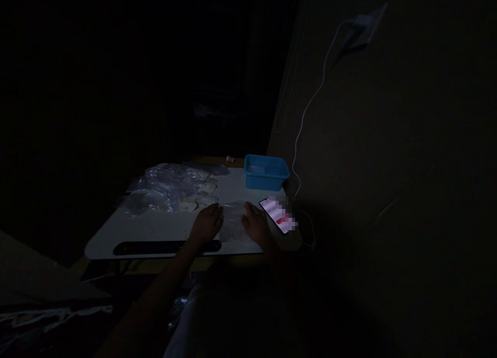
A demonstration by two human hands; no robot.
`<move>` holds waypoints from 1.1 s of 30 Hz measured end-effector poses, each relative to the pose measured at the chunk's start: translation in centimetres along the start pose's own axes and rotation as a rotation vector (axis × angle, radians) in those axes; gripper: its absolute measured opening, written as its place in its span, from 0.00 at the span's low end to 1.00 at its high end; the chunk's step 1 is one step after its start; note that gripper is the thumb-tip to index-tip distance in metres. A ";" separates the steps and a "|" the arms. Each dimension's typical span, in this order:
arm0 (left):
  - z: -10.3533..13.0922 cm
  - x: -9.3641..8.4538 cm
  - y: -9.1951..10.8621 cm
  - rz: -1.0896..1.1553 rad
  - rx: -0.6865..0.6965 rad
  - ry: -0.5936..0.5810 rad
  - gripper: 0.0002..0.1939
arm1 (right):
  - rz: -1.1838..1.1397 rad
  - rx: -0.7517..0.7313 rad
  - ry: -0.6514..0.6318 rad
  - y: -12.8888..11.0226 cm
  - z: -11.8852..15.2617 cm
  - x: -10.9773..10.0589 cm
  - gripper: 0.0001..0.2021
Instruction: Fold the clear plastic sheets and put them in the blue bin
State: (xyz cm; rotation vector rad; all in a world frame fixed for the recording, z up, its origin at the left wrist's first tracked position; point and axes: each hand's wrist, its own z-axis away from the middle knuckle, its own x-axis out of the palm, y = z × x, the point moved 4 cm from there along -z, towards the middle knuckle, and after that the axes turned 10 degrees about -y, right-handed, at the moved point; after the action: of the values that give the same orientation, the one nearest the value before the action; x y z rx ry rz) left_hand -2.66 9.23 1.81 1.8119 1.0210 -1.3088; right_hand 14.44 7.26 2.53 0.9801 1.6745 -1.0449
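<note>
A clear plastic bag [234,224] lies flat on the white table [104,239]. At its left edge rests my left hand [207,223], fingers stretched forward and laid flat. My right hand [256,223] touches the bag's right side, its fingers also extended and slightly spread. Left of my hands is a heap of crumpled clear plastic bags [171,184], with some pale flat pieces [200,198] at its right side; the dim light hides what they are.
A blue plastic basket [264,181] stands at the back right. Near my right hand lies a lit phone [277,214]. A white cable [323,73] runs down the wall from a socket [365,29]. A small pinkish object [230,159] sits behind the table. A black slot [155,247] lines the front edge.
</note>
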 end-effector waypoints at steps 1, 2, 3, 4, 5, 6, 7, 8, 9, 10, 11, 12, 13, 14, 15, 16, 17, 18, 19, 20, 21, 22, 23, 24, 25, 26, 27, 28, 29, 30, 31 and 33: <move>0.0 0.0 0.0 -0.006 -0.001 -0.006 0.20 | -0.001 0.009 0.001 0.0 0.0 0.0 0.24; 0.0 0.0 0.1 -0.016 -0.003 -0.011 0.21 | -0.002 0.021 0.002 0.0 -0.1 0.1 0.25; 0.0 0.0 0.1 -0.025 -0.006 -0.015 0.21 | -0.003 0.032 0.001 0.1 -0.1 0.1 0.25; 0.0 0.0 0.1 -0.034 -0.008 -0.018 0.21 | -0.005 0.047 0.001 0.1 -0.1 0.1 0.25; 0.0 0.0 0.1 -0.042 -0.010 -0.019 0.21 | -0.007 0.064 0.002 0.2 -0.1 0.1 0.26; 0.0 0.0 0.1 -0.049 -0.010 -0.020 0.21 | -0.011 0.077 0.002 0.3 -0.1 0.1 0.26; 0.0 0.1 0.0 -0.054 -0.009 -0.021 0.21 | -0.014 0.082 0.001 0.3 -0.1 0.0 0.26; 0.0 0.1 0.0 -0.058 -0.008 -0.021 0.21 | -0.015 0.074 -0.001 0.3 -0.1 0.0 0.26; 0.0 0.2 0.0 -0.062 -0.008 -0.022 0.21 | -0.013 0.055 -0.004 0.2 0.0 -0.1 0.26; 0.0 0.2 0.0 -0.065 -0.009 -0.022 0.21 | -0.009 0.024 -0.008 0.1 0.0 -0.1 0.26; 0.0 0.2 0.0 -0.066 -0.010 -0.021 0.21 | -0.003 -0.010 -0.013 0.0 0.0 -0.1 0.26; 0.0 0.2 0.0 -0.066 -0.011 -0.020 0.21 | 0.003 -0.037 -0.017 -0.1 0.1 -0.1 0.26; 0.0 0.2 0.0 -0.066 -0.013 -0.020 0.21 | 0.007 -0.051 -0.020 -0.2 0.1 0.0 0.26; 0.0 0.1 0.1 -0.065 -0.013 -0.022 0.21 | 0.008 -0.054 -0.019 -0.2 0.1 0.0 0.26; 0.0 0.1 0.1 -0.065 -0.013 -0.023 0.20 | 0.007 -0.046 -0.015 -0.2 0.1 0.1 0.26; 0.0 0.1 0.1 -0.064 -0.015 -0.022 0.20 | 0.004 -0.030 -0.010 -0.1 0.0 0.1 0.26; 0.0 0.0 0.1 -0.063 -0.018 -0.021 0.20 | 0.001 -0.007 -0.002 0.0 0.0 0.2 0.25; 0.0 0.0 0.1 -0.060 -0.020 -0.018 0.20 | 0.000 0.019 0.004 0.1 0.0 0.3 0.25; 0.0 0.0 0.1 -0.057 -0.020 -0.016 0.20 | 0.000 0.046 0.009 0.2 -0.1 0.3 0.25; 0.0 -0.1 0.2 -0.054 -0.019 -0.015 0.20 | 0.003 0.069 0.014 0.3 -0.1 0.3 0.25; 0.0 -0.1 0.2 -0.051 -0.017 -0.015 0.21 | 0.006 0.086 0.020 0.4 -0.1 0.3 0.25; 0.0 -0.1 0.2 -0.049 -0.013 -0.016 0.21 | 0.010 0.092 0.024 0.4 -0.1 0.2 0.26; 0.0 -0.1 0.2 -0.049 -0.010 -0.016 0.21 | 0.016 0.082 0.023 0.3 -0.1 0.2 0.26; 0.0 0.0 0.2 -0.050 -0.009 -0.015 0.21 | 0.023 0.057 0.018 0.2 0.0 0.1 0.26; 0.0 0.0 0.2 -0.053 -0.009 -0.012 0.20 | 0.031 0.019 0.009 0.0 0.1 0.0 0.25; 0.0 0.0 0.1 -0.056 -0.009 -0.008 0.20 | 0.040 -0.023 -0.002 -0.3 0.1 -0.1 0.25; 0.0 0.1 0.1 -0.057 -0.007 -0.003 0.20 | 0.046 -0.060 -0.012 -0.5 0.2 -0.2 0.25; 0.0 0.1 0.1 -0.057 -0.007 0.002 0.20 | 0.050 -0.085 -0.020 -0.6 0.2 -0.2 0.24; 0.0 0.2 0.0 -0.055 -0.006 0.008 0.20 | 0.049 -0.093 -0.023 -0.7 0.2 -0.3 0.24; 0.0 0.2 0.0 -0.051 -0.006 0.012 0.20 | 0.043 -0.083 -0.022 -0.7 0.3 -0.4 0.23; 0.0 0.3 0.0 -0.046 -0.008 0.015 0.20 | 0.035 -0.059 -0.018 -0.7 0.2 -0.4 0.23; 0.0 0.3 -0.1 -0.034 -0.013 0.017 0.20 | 0.019 0.000 -0.009 -0.4 0.1 -0.4 0.24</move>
State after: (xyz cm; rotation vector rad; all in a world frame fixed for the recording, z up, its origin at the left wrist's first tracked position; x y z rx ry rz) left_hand -2.69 9.33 1.48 1.8063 1.0716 -1.3062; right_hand 14.18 6.92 2.93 0.9882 1.6552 -1.0356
